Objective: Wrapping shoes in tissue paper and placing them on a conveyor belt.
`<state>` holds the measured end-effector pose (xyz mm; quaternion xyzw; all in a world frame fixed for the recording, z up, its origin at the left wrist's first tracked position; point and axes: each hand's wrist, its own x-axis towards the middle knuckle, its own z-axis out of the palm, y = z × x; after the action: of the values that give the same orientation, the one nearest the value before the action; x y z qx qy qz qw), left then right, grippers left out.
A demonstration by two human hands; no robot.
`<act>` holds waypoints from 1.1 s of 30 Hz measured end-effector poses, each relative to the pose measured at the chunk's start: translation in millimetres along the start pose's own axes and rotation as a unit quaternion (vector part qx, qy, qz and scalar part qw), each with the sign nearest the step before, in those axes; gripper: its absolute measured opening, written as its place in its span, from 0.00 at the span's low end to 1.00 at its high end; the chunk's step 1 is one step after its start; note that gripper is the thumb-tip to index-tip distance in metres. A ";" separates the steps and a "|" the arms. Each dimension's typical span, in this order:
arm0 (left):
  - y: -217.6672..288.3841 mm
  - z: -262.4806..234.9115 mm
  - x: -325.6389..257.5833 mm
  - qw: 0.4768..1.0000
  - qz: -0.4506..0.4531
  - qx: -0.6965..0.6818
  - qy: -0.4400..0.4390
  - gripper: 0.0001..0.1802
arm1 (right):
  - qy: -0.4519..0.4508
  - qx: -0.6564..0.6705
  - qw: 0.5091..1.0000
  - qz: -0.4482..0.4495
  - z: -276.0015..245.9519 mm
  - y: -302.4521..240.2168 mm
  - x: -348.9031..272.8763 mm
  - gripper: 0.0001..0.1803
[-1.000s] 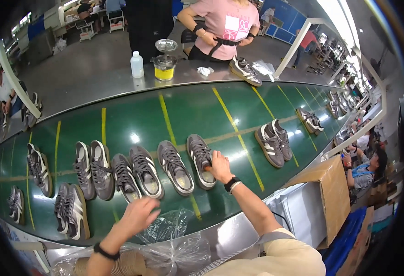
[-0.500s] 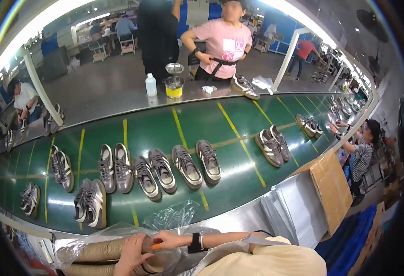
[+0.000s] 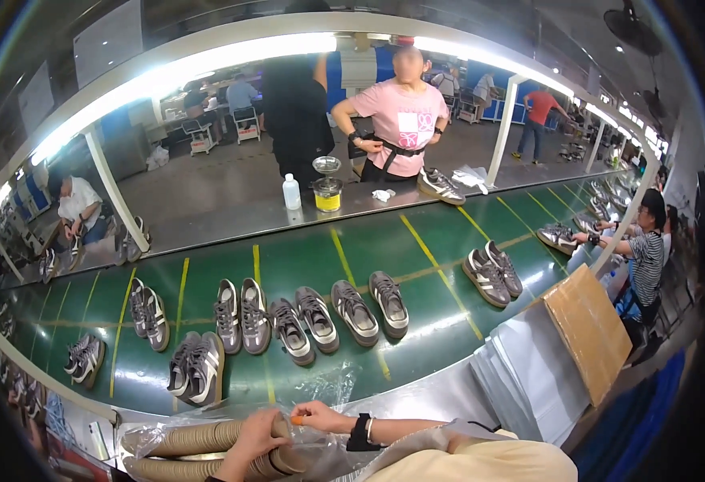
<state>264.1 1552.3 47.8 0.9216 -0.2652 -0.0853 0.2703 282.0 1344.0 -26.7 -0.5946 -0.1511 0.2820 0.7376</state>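
Low in the view, clear plastic wrapping (image 3: 344, 384) lies around two long rows of stacked thin brown pieces (image 3: 196, 438). My left hand (image 3: 257, 443) curls over the right end of the upper row, thumb and fingers pressed on it. Just right of it, my right hand (image 3: 324, 418) has its fingers pinched together, with a small orange thing (image 3: 297, 420) at the tips. Whether that is held or worn on a finger I cannot tell. A black band (image 3: 360, 434) circles my right wrist.
Pairs of grey-brown sneakers (image 3: 358, 312) stand on a green conveyor belt (image 3: 441, 297) ahead. A cardboard box (image 3: 589, 329) with grey-white sheets (image 3: 529, 369) is at the right. Across the belt are a bottle (image 3: 291, 193), a tin (image 3: 327, 194) and a person in pink (image 3: 400, 120).
The view has tilted up, so the scene sits lower. My right hand has drawn slightly away from my left, which stays on the stack. The striped-shirt co-worker's hand now reaches a shoe pair.
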 end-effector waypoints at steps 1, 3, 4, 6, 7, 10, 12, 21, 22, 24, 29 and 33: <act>-1.0 -0.4 -0.1 1.000 0.002 -0.012 -0.002 0.41 | -0.017 -0.003 1.000 0.004 3.3 -5.0 0.8 0.07; -1.2 -4.2 3.0 1.000 0.011 -0.012 -0.016 0.40 | -0.037 -0.036 0.998 -0.035 10.1 6.4 10.8 0.07; -1.2 -7.1 3.6 0.999 0.018 -0.016 -0.027 0.40 | -0.069 -0.042 0.997 -0.012 13.9 13.4 17.3 0.07; 5.8 -9.9 2.3 1.000 0.020 0.005 -0.019 0.40 | -0.047 -0.012 0.999 0.013 30.3 11.5 18.2 0.11; 8.4 -12.3 2.1 0.999 0.024 0.022 -0.006 0.39 | -0.046 -0.007 0.999 0.012 33.4 9.6 19.3 0.11; 7.5 -12.1 -1.0 1.000 0.024 0.004 -0.006 0.38 | 0.026 -0.160 0.986 -0.051 39.4 9.0 17.5 0.07; 4.3 -11.5 -3.9 1.000 0.010 0.000 -0.003 0.39 | 0.047 -0.159 0.985 -0.045 42.9 7.4 13.9 0.07; 29.0 -40.7 7.8 1.000 0.020 -0.010 0.011 0.45 | 0.015 0.065 0.993 -0.094 -23.7 -88.8 -51.9 0.04; 49.1 -52.7 20.6 0.980 0.026 -0.198 0.003 0.40 | -0.017 0.021 0.995 -0.094 -25.1 -118.8 -66.7 0.05; 79.2 -54.2 43.6 0.923 0.029 -0.383 -0.018 0.36 | -0.070 -0.043 0.994 -0.069 -36.5 -156.1 -99.7 0.04; 120.3 -10.3 57.8 0.849 -0.039 -0.505 -0.149 0.11 | 0.217 -0.441 0.844 -0.217 -89.7 -177.0 -193.7 0.07; 149.3 39.9 58.8 0.846 -0.068 -0.510 -0.138 0.11 | 0.501 -0.573 0.645 -0.064 -165.0 -161.7 -315.4 0.16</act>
<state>235.7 1396.3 94.6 0.6485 -0.1551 -0.3529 0.6564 161.5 1003.9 123.7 -0.9381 0.0725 -0.2500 0.2287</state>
